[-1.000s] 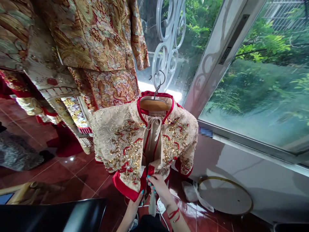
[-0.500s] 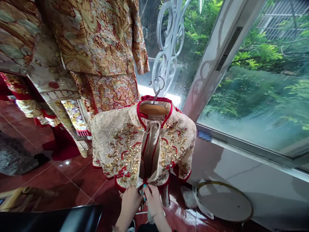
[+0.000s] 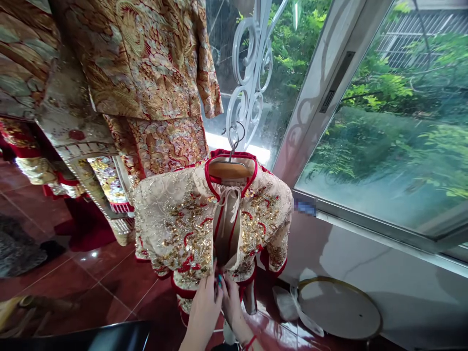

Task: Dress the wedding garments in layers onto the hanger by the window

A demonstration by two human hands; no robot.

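A cream jacket [image 3: 171, 234] with gold sequins, beads and red trim hangs by a wooden hanger [image 3: 231, 169] in front of me. Its front stands apart, with a white cord [image 3: 231, 197] tied in a bow inside the collar. My left hand [image 3: 204, 297] is closed at the lower front edge, its fingers at the left panel's hem. Close beside it, my right hand [image 3: 232, 297] pinches the lower corner of the other panel. The fingertips of both meet at the bottom of the opening, so the exact fastening between them is hidden.
Other embroidered garments [image 3: 153, 73] hang at the left. A white scroll-iron stand [image 3: 252, 63] carries the hanger, beside a sliding window [image 3: 383, 146]. A round board [image 3: 340, 307] and plastic bag [image 3: 287, 302] are at lower right. A black surface [image 3: 80, 336] lies at lower left.
My left hand has shifted up and right, its fingers now reaching into the jacket's front opening. My right hand has turned slightly and stays at the hem. The view has shifted a little.
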